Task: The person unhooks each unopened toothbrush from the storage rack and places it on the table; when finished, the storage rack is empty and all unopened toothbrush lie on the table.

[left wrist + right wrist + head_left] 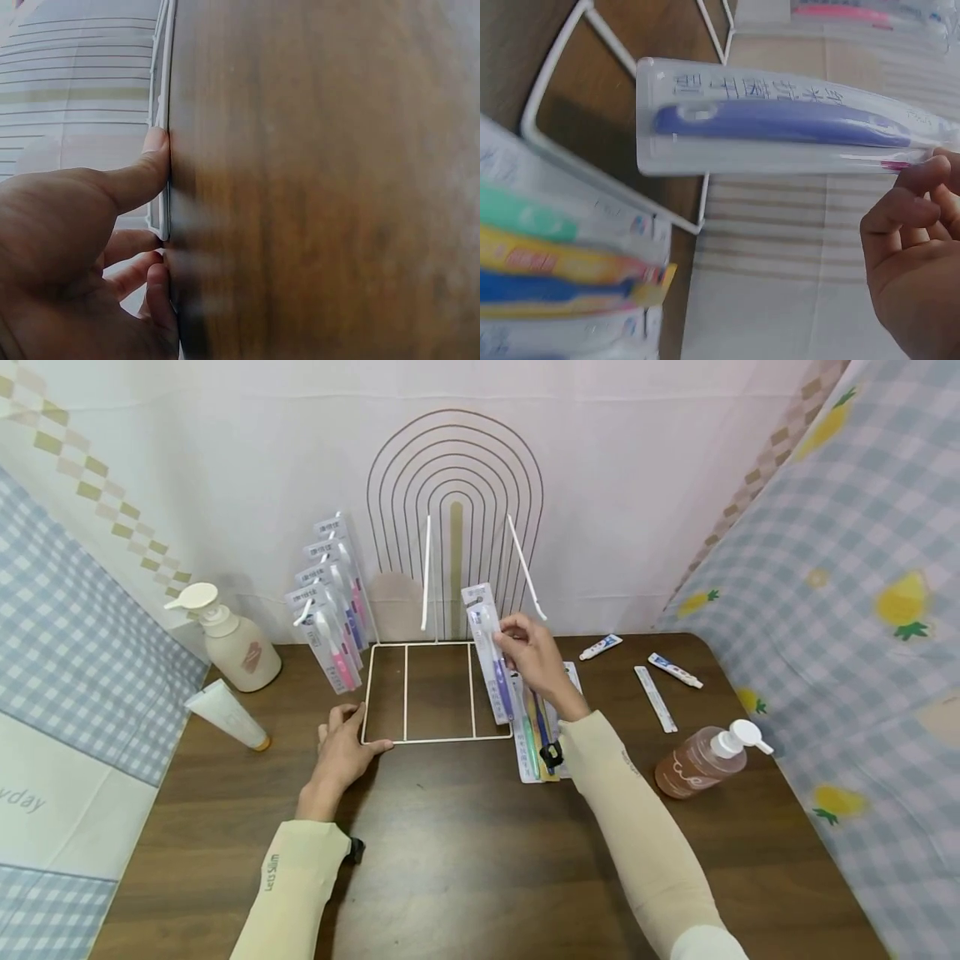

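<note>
My right hand [531, 652] pinches the edge of a packaged toothbrush [495, 667] with a purple handle. The pack hangs upright above the right side of a white wire display rack [450, 741]. In the right wrist view, the purple handle [780, 124] shows through the clear blister, fingertips at its edge. My left hand [347, 745] holds the rack's front left corner. In the left wrist view, its thumb [142, 172] presses along the white wire, other fingers bent around the corner. Several packaged toothbrushes [322, 639] hang on the rack's left hook.
More packaged toothbrushes [528, 743] lie under my right forearm. Two bare hooks [427, 572] slope forward from the rack. At left stand a pump bottle [243, 652] and a white tube [228, 717]. At right are small toothpaste tubes [675, 670], a narrow packet [656, 699] and a brown pump bottle [697, 764].
</note>
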`<state>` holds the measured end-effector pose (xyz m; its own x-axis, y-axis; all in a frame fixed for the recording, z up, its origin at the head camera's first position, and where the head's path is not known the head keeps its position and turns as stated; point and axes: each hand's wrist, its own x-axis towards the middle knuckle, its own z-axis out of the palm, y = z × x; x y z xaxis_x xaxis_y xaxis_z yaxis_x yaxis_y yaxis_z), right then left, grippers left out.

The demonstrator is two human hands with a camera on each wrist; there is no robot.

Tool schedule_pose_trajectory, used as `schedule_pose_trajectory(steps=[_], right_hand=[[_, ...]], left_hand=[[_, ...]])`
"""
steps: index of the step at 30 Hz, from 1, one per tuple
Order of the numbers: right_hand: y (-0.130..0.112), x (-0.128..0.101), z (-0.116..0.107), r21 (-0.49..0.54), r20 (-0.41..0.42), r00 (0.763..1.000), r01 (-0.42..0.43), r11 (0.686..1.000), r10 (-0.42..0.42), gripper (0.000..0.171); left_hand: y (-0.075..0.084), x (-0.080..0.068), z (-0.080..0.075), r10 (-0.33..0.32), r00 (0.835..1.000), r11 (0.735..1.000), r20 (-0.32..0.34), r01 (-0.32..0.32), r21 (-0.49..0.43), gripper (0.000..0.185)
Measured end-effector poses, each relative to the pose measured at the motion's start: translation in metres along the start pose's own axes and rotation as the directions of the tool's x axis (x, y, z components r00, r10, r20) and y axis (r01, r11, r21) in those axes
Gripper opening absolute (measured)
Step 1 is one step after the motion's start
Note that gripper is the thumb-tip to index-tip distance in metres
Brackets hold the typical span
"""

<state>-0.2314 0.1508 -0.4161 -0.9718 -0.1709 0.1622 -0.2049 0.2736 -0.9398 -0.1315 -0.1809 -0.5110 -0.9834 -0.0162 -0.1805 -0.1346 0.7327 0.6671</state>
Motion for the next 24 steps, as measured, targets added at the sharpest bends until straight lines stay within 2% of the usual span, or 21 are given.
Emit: schedule_pose_trajectory(steps=[2,7,15,19,24], right_hand=[[0.006,-0.005,-0.008,0.007,-0.033,0.999,-0.037,0.999,0.037,0.021],[0.029,-0.017,-0.032,0.012,-0.13,0.984,-0.125,0.992,0.125,0.026],[0.053,-0.036,-0.061,0.025,-0.233,0.957,-0.171,0.985,0.172,0.031],[0.062,-0.045,-0.071,-0.071,-0.336,0.916,-0.259,0.963,0.221,0.033],[0.08,-0.054,-0.084,-0.202,-0.426,0.859,-0.395,0.896,0.283,0.038]], left_hand=[[0.002,-0.001,-0.001,-0.014,1.0,1.0,0.013,0.014,0.019,0.096],[0.0,0.0,0.0,-0.003,1.0,1.0,0.006,0.003,0.018,0.097],[-0.005,0.003,0.003,0.02,1.0,1.0,-0.009,-0.02,-0.003,0.098],[-0.006,0.004,0.002,0.018,1.0,1.0,-0.009,-0.018,0.004,0.099],[-0.004,0.004,0.002,0.016,1.0,1.0,-0.005,-0.016,0.004,0.1]])
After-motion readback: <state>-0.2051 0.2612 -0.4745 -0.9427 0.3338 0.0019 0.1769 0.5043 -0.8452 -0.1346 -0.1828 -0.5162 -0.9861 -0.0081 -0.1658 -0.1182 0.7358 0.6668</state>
